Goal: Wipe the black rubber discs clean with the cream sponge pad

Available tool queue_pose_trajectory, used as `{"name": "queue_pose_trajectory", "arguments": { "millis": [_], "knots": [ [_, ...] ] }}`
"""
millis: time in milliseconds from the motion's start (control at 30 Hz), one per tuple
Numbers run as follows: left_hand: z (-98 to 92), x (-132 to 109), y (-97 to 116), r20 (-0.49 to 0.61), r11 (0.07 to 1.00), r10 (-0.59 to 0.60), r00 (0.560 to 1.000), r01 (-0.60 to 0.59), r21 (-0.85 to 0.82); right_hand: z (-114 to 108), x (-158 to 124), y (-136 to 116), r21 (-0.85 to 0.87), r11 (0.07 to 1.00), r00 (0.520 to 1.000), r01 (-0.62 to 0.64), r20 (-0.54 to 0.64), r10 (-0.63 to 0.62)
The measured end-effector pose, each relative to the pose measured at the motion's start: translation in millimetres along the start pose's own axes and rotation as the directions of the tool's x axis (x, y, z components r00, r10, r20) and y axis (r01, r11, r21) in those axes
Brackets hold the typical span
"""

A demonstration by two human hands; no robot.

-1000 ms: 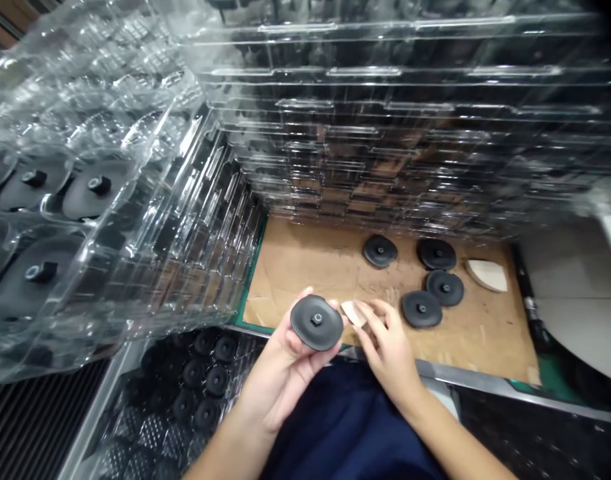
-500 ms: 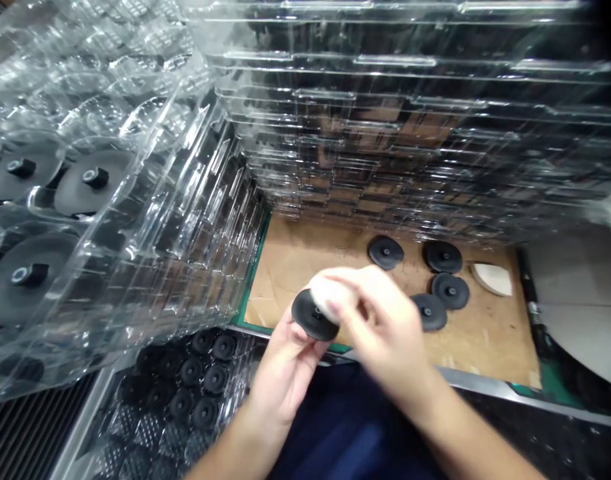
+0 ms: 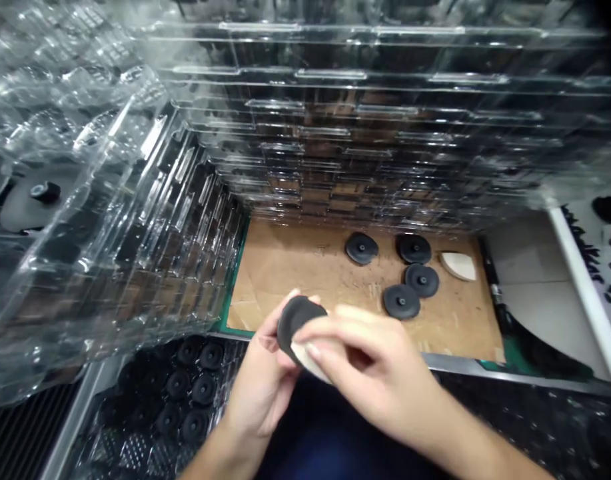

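Note:
My left hand (image 3: 262,377) grips a round black rubber-like disc (image 3: 295,319) by its edge, thumb and fingers around the rim. The face turned toward me looks plain, with no hub visible on it. In my right hand (image 3: 380,360) is a cream-white pad (image 3: 311,363), pinched between thumb and fingers and pressed against the lower right part of the disc. Just beyond my hands, several similar black discs (image 3: 362,249) lie hub up on a cardboard sheet (image 3: 290,257). A second cream, wedge-shaped pad (image 3: 459,265) rests to their right.
Tall stacks of clear plastic trays (image 3: 335,133) wall in the back, with more trays (image 3: 150,220) at left, some holding black discs. A lower tray of black discs (image 3: 178,385) sits at front left. A white-edged panel (image 3: 585,280) stands at right.
The held disc has turned so its hub no longer shows. My right hand with the pad has moved down to the disc's lower right edge. The camera view has shifted slightly.

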State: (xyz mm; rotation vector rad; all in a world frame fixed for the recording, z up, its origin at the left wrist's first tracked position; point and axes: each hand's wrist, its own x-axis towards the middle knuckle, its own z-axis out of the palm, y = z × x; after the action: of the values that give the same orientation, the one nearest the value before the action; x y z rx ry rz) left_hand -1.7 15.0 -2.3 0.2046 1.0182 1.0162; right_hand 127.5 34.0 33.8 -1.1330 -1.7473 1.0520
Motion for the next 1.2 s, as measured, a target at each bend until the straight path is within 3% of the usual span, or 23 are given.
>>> {"name": "queue_pose_trajectory", "arguments": {
  "millis": [100,167,300,367,467,533,600,733,833,900,1000,1067,1200],
  "knots": [
    [3.2,-0.9,-3.8,0.086,1.000,-0.030,0.996,0.030,0.009,-1.8,2.9,-1.5,-0.110,0.988,0.983,0.112,-0.132,-0.126],
    [1.9,-2.9,-5.4,0.127,0.998,-0.068,0.990,0.068,0.006,-5.4,-0.6,-1.8,-0.085,0.978,0.973,0.189,-0.120,-0.198],
    [-2.8,-7.7,-4.8,0.174,0.994,-0.079,0.982,0.091,-0.061,-26.6,-23.7,0.6,-0.005,0.998,0.992,0.064,0.107,-0.063],
    [-0.4,-9.5,-4.7,0.198,0.992,-0.067,0.978,0.086,-0.090,-36.1,-34.3,1.3,-0.116,0.993,0.997,0.011,0.074,-0.002],
    [7.8,-12.6,-5.0,0.177,0.993,-0.017,0.984,0.037,-0.111,-38.0,-41.6,-2.0,-0.294,0.955,0.996,0.027,-0.073,-0.050],
    [12.4,-15.5,-4.7,0.146,0.995,0.004,0.989,0.011,-0.103,-34.2,-41.8,-5.3,-0.285,0.954,0.988,0.091,-0.095,-0.122],
    [15.0,-18.6,-4.1,0.119,0.996,-0.001,0.993,0.011,-0.088,-31.7,-40.7,-7.2,-0.176,0.975,0.989,0.133,-0.037,-0.141],
    [16.2,-21.4,-5.8,0.071,0.995,0.031,0.997,-0.024,-0.098,-33.6,-41.0,-6.8,-0.139,0.990,0.998,0.019,-0.050,-0.026],
    [15.4,-20.5,-10.6,0.073,0.993,0.045,0.996,-0.037,-0.110,-34.5,-42.4,-1.4,-0.090,0.995,0.999,0.033,-0.038,-0.036],
    [13.9,-19.8,-13.6,0.063,0.989,0.073,0.995,-0.064,-0.134,-34.0,-42.9,9.5,-0.038,0.999,0.998,-0.021,-0.059,0.019],
    [10.6,-19.5,-15.0,0.036,0.984,0.088,0.995,-0.081,-0.159,-32.8,-47.3,37.3,-0.013,0.971,0.935,-0.239,-0.272,0.227],
    [8.4,-18.8,-14.3,0.039,0.984,0.079,0.996,-0.072,-0.160,-31.0,-55.3,56.7,0.022,0.944,0.886,-0.330,-0.337,0.318],
    [7.4,-15.8,-14.8,0.042,0.987,0.073,0.996,-0.066,-0.149,-28.0,-72.6,73.2,0.019,0.934,0.904,-0.356,-0.245,0.350]
  ]
}}
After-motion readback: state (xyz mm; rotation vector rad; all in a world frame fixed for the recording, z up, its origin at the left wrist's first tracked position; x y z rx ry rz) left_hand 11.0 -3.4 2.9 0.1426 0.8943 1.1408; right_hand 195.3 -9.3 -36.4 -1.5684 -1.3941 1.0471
